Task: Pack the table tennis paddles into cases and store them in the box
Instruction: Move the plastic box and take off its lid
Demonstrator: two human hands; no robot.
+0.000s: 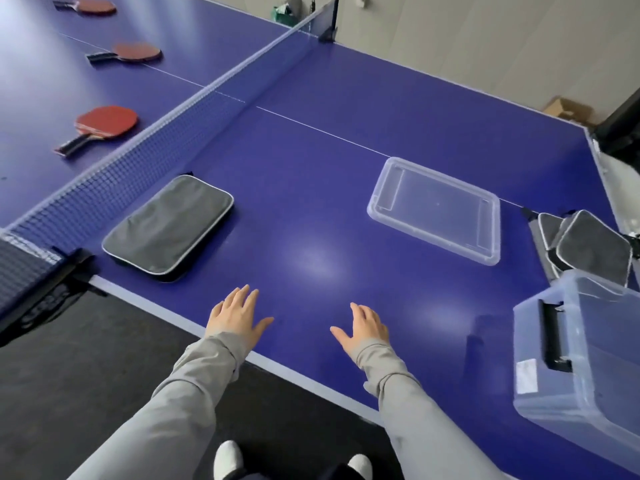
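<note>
Three red paddles lie beyond the net on the left: the nearest paddle (104, 124), a middle paddle (133, 53) and a far paddle (93, 5). A grey zipped case (169, 228) lies flat on the blue table (311, 188) beside the net. More grey cases (588, 247) are stacked at the right, behind the clear storage box (581, 362). The box's clear lid (438, 209) lies upside down mid-table. My left hand (237, 318) and my right hand (363, 329) rest flat on the table near its front edge, fingers spread, holding nothing.
The net (166, 133) crosses the table diagonally, its clamp (65, 261) at the near left edge. Dark floor lies below the table edge, with my white shoes (227, 459) visible. A cardboard box (568, 110) sits on the floor past the far right corner.
</note>
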